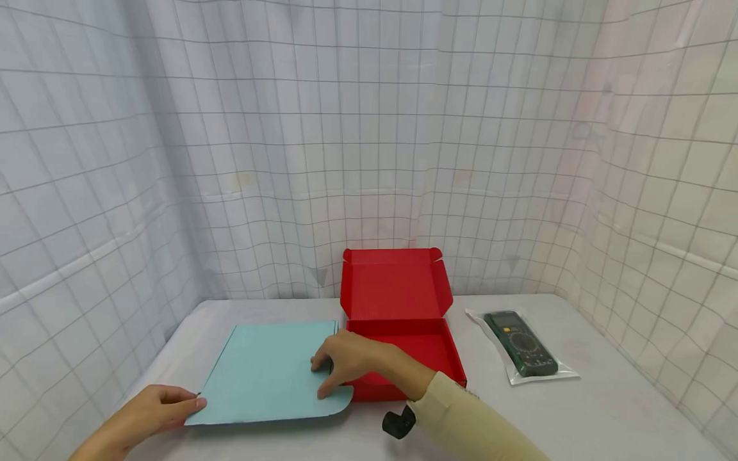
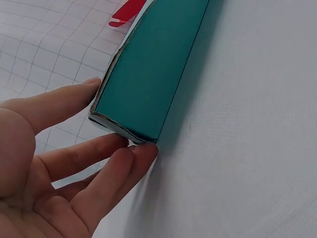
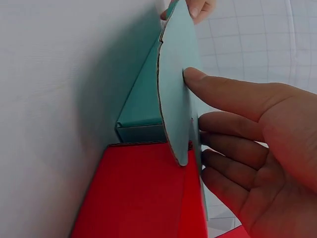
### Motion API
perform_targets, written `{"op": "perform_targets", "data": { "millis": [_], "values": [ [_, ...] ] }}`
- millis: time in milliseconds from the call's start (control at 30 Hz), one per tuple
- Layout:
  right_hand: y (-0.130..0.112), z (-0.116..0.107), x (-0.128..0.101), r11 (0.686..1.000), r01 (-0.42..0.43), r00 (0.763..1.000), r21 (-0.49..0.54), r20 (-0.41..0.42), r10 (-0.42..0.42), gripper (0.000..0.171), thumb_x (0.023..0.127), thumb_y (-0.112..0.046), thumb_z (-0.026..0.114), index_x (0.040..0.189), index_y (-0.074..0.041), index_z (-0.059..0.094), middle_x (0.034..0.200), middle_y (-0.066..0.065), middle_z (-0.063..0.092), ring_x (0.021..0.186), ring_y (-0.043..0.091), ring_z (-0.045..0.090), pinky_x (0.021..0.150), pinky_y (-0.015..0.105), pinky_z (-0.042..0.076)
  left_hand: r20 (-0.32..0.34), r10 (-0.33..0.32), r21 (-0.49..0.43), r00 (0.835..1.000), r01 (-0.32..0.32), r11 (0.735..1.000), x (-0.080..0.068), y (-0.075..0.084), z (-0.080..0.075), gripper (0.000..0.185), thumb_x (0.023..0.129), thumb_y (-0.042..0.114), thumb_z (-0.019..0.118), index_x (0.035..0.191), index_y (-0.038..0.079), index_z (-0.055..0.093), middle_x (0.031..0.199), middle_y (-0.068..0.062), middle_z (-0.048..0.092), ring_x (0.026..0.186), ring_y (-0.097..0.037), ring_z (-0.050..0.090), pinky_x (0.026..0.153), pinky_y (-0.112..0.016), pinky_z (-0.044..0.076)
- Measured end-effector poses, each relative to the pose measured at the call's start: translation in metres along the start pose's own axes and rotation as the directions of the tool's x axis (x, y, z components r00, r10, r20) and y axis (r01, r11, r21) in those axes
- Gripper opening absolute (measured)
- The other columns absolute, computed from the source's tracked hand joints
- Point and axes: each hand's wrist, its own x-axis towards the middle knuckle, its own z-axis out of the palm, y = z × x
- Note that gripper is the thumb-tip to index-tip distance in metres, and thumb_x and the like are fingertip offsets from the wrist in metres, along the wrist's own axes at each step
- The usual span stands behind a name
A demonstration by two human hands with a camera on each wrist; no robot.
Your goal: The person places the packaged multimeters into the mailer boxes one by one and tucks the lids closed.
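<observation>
Gridded curtain (image 1: 375, 128) stands behind the worktop (image 1: 553, 416). At seven o'clock of the head view lies a light-blue box (image 1: 265, 368); left hand (image 1: 151, 411), its grip pinching the eight-o'clock corner; right hand (image 1: 353, 357), its grip loosely bent, touches the three-o'clock edge. Beside, toward two o'clock, stands an opened red box (image 1: 398, 291); worktop separates it from the bagged multimeter (image 1: 521, 342).

Matt cardboard is seen here on the light-blue mailer box (image 1: 265, 368) and red mailer box (image 1: 398, 291); there, glossy clear plastic is shown by the multimeter bag (image 1: 566, 374).
</observation>
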Motion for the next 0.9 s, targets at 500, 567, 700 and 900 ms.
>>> {"op": "perform_targets", "data": {
  "millis": [500,567,700,900],
  "values": [
    [-0.009,-0.013,0.004,0.998,-0.034,0.991,-0.050,0.125,0.040,0.050,0.080,-0.032,0.091,0.126,-0.018,0.077,0.121,-0.013,0.071,0.108,0.001,0.060,0.082,0.014,0.050,0.106,0.093,-0.304,0.990,-0.057,0.951,0.000,-0.010,-0.001,0.029,0.106,0.017,0.060,0.116,-0.010,0.063,0.115,-0.011,0.063,0.100,-0.014,0.066,0.088,-0.031,0.057],
    [-0.008,-0.013,0.004,0.998,-0.036,0.992,-0.048,0.123,0.042,0.050,0.080,-0.031,0.091,0.126,-0.018,0.077,0.122,-0.013,0.071,0.108,0.001,0.060,0.082,0.014,0.050,0.099,0.084,-0.296,0.992,-0.052,0.954,0.000,-0.009,-0.001,0.029,0.106,0.018,0.061,0.116,-0.009,0.063,0.116,-0.009,0.064,0.101,-0.013,0.065,0.088,-0.030,0.057],
    [-0.008,-0.012,0.003,0.998,-0.034,0.992,-0.047,0.120,0.039,0.050,0.080,-0.030,0.091,0.126,-0.018,0.077,0.122,-0.013,0.071,0.109,0.002,0.060,0.082,0.014,0.050,0.108,0.090,-0.306,0.990,-0.053,0.950,-0.001,-0.009,-0.001,0.036,0.106,0.019,0.061,0.120,-0.014,0.058,0.115,-0.010,0.063,0.102,-0.017,0.067,0.089,-0.033,0.058],
    [-0.008,-0.011,0.003,0.998,-0.030,0.993,-0.048,0.111,0.035,0.049,0.080,-0.030,0.091,0.126,-0.018,0.077,0.122,-0.013,0.071,0.111,0.002,0.060,0.083,0.014,0.050,0.159,0.110,-0.397,0.981,-0.039,0.917,-0.003,-0.011,0.000,0.045,0.106,0.014,0.059,0.126,-0.024,0.045,0.115,-0.016,0.060,0.104,-0.027,0.070,0.092,-0.040,0.057]
  ]
}}
